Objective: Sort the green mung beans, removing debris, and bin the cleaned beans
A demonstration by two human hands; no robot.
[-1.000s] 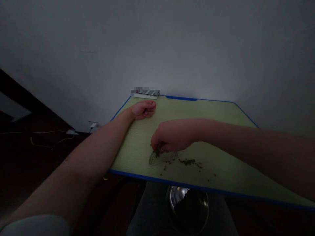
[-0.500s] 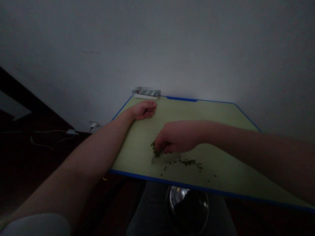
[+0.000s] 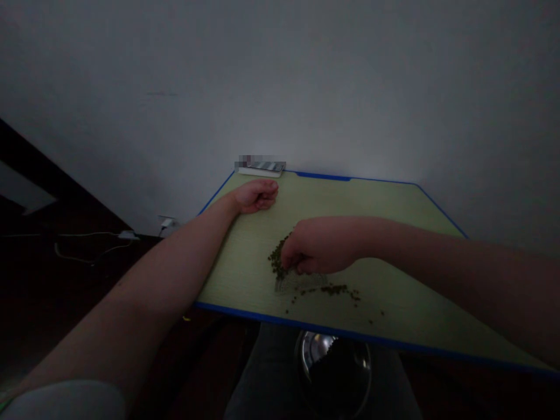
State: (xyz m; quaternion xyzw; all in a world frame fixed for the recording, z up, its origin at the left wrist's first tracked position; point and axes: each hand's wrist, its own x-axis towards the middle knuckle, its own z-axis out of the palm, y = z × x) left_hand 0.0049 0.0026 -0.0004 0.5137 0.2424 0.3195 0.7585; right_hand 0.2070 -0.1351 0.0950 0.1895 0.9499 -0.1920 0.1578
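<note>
My right hand (image 3: 312, 248) is closed in a pinch at the upper side of a clear protractor (image 3: 301, 283) and grips it against the table. Its fingertips are partly hidden under the hand. Small dark-green grains, like beans, form a pile (image 3: 275, 256) just left of those fingers. A loose row of the same grains (image 3: 336, 289) lies to the near right of the protractor, with a few strays around it. My left hand (image 3: 258, 195) rests on the table farther back, fingers curled in, with nothing visible in it.
The pale table (image 3: 385, 204) has a blue edge and stands against a wall. A book-like flat stack (image 3: 261, 168) lies at its back left corner. On my lap, below the near edge, sits a shiny metal bowl (image 3: 315, 348), its inside dark. Cables (image 3: 87, 234) lie at the left.
My right hand and the protractor have shifted slightly to the right, uncovering more of the grain pile on the left. My left hand stays where it was.
</note>
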